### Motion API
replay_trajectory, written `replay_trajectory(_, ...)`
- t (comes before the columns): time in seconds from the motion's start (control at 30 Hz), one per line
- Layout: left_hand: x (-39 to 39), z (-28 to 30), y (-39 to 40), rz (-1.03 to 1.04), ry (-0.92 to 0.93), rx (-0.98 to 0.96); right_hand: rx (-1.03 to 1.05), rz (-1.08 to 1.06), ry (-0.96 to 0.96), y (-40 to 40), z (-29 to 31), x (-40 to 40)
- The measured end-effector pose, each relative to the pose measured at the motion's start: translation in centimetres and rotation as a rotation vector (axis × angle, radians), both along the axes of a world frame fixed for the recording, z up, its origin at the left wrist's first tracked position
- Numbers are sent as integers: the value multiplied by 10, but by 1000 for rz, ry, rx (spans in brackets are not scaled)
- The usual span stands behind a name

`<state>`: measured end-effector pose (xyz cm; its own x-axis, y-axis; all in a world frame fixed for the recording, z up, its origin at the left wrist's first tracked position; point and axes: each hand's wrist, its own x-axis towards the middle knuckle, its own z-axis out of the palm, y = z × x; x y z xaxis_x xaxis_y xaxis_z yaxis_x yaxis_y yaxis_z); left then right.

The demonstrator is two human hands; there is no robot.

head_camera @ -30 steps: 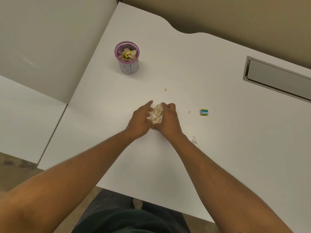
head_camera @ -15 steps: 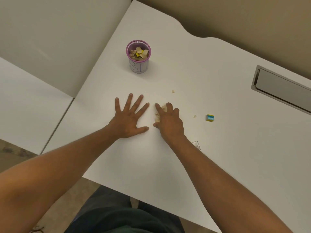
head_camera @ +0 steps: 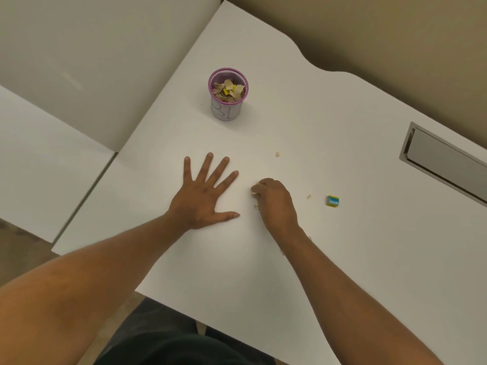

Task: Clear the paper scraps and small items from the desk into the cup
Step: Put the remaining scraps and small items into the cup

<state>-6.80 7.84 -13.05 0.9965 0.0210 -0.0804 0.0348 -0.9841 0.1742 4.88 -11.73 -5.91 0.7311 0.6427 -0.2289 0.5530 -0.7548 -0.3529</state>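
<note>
Since a second ago both hands have parted: left hand (head_camera: pixel 204 196) now lies flat and spread on the desk (head_camera: pixel 369 259), right hand (head_camera: pixel 274 200) curled tight around gathered paper scraps (head_camera: pixel 254 192).
Cup (head_camera: pixel 228 94), upper centre, sits nearly full; two stray scraps (head_camera: pixel 277 154) and a small yellow-blue block (head_camera: pixel 332 201) at centre right remain.

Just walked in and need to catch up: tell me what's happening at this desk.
A person is clearing paper scraps off a white desk. The right hand is closed around a bunch of scraps, while the left hand lies flat and spread. The purple-rimmed cup already holds scraps. Two loose bits and a small yellow-blue block remain out.
</note>
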Motion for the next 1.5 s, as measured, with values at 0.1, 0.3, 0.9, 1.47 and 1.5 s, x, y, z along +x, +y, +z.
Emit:
replay_trajectory(0.1, -1, -2, 0, 11, -28, -8, 214, -340, 228, 4, 8, 8)
replay_trajectory(0.3, -2, -8, 0, 11, -95, -15, 501, -464, 353, 57, 70, 52)
replay_trajectory(0.9, -3, -7, 0, 42, -108, -38, -269, 379, -169, 203, 81, 150)
replay_trajectory(1.47, -3, -10, -1, 46, -136, 7, 22, 213, -35, 133, 147, 179)
replay_trajectory(1.5, -3, -10, -2, 47, -142, 10, 37, 153, -36, 113, 137, 178)
